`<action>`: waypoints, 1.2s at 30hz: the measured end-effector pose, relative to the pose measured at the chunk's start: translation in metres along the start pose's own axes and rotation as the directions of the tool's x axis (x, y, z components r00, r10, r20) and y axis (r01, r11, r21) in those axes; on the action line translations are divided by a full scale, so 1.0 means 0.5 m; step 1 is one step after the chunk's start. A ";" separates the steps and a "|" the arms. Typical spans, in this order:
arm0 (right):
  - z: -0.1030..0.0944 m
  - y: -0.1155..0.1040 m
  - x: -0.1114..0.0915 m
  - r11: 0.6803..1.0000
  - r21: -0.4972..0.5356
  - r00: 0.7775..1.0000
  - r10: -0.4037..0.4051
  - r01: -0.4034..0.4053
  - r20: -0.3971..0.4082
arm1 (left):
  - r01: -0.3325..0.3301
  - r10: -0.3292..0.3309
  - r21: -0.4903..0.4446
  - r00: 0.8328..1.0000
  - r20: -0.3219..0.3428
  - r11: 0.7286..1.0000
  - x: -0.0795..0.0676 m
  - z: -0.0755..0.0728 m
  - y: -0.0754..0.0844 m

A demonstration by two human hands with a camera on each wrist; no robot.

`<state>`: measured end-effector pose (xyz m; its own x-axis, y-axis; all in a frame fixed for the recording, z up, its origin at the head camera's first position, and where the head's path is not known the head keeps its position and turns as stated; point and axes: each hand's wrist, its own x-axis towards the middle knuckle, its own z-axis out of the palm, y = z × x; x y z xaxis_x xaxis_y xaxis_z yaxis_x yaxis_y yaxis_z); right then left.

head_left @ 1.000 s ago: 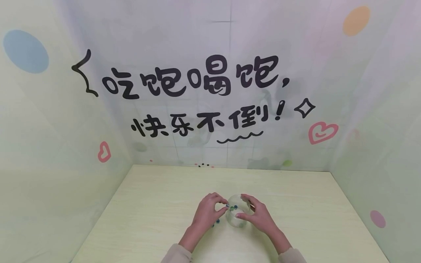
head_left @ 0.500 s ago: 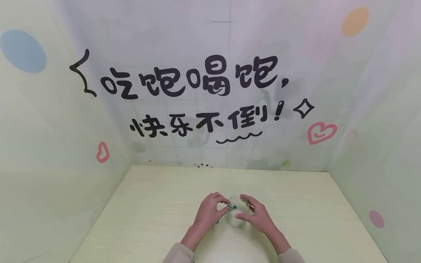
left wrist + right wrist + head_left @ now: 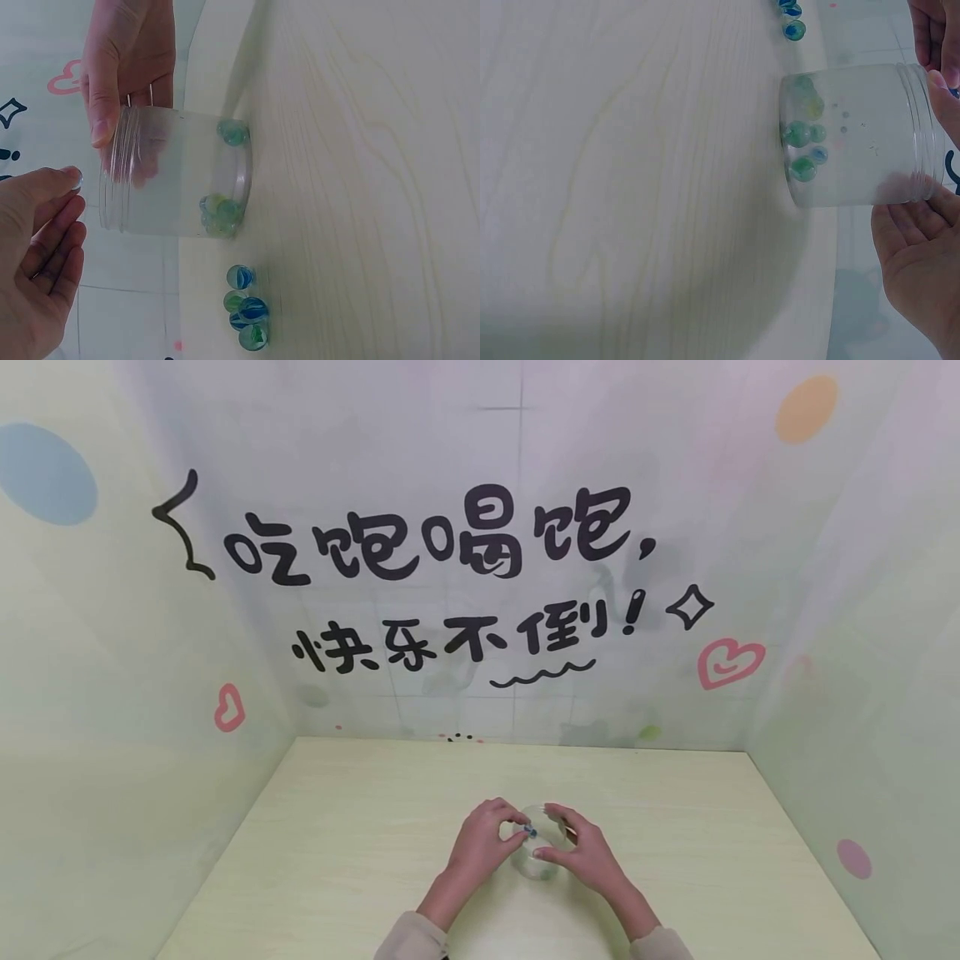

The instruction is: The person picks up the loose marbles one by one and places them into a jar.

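A clear plastic jar (image 3: 172,172) stands upright on the table, with several green and blue glass marbles (image 3: 803,168) at its bottom. My right hand (image 3: 585,847) grips the jar near its threaded rim, thumb on the near side and fingers round the far side. At the jar's mouth, my left hand (image 3: 483,839) pinches a marble (image 3: 79,178) between thumb and forefinger; only a sliver of it shows in the left wrist view. Several more blue and green marbles (image 3: 253,310) lie bunched on the table beside the jar, hidden behind the left hand in the head view.
The pale wooden table (image 3: 360,810) is bounded by a printed cloth backdrop (image 3: 420,460) at the back and both sides. Black lettering and coloured shapes cover the cloth.
My left hand has shifted a little to the right, bringing its fingertips over the jar's mouth. The loose marbles by it have gone out of sight. My right hand keeps its grip on the jar.
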<state>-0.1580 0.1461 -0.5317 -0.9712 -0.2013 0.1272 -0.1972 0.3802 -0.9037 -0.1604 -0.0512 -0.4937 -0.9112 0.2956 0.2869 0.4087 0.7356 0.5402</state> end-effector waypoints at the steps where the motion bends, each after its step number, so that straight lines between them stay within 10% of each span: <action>1: 0.001 0.001 0.000 1.000 -0.005 1.000 0.001 -0.001 -0.001 | -0.001 0.001 0.001 1.000 0.000 1.000 0.000 0.000 0.001; 36: 0.002 -0.003 0.000 0.999 0.021 1.000 0.025 -0.025 0.008 | 0.038 -0.038 0.018 0.999 -0.016 0.999 -0.026 -0.024 -0.038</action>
<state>-0.1577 0.1448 -0.5307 -0.9747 -0.1993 0.1016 -0.1703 0.3663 -0.9148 -0.1557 -0.0765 -0.4982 -0.9250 0.2583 0.2786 0.3730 0.7569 0.5367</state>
